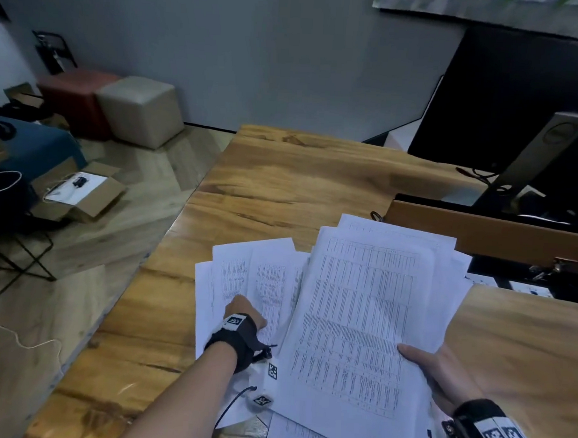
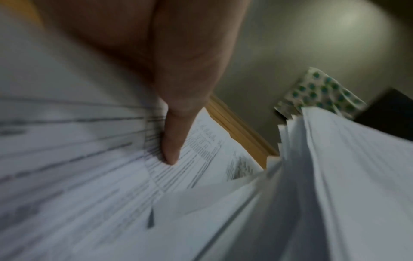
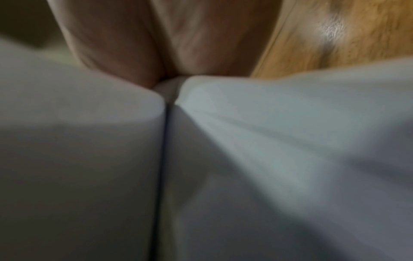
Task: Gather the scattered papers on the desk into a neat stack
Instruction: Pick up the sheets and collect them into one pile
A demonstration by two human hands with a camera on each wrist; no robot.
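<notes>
Wooden desk (image 1: 283, 172), glossy, with strong brown grain, set against a plain grey wall; it carries the item listed.

Papers (image 1: 363, 305): white printed sheets with dense tables of small type, illegible at this range. One thick, uneven bundle sits raised at near right, its far corners fanned and out of line. A second group lies splayed flat at near left, partly tucked under the bundle. More sheets at the near edge are cut off by the frame.

Right hand (image 1: 440, 367): thumb on top of the bundle's near right edge, fingers hidden beneath it, gripping. Its wrist view is blurred, showing only skin, white paper and wood.

Left hand (image 1: 243, 313): rests on the splayed sheets; in its wrist view the thumb (image 2: 172, 141) pins the printed pages, other fingers unseen.

Surroundings: a monitor (image 1: 517, 106) on a silver stand at far right, partly cropped; a brown divider panel (image 1: 479, 227) just behind the papers; two cube stools (image 1: 140, 109) and an open cardboard box (image 1: 80, 190) on the floor, far left.
</notes>
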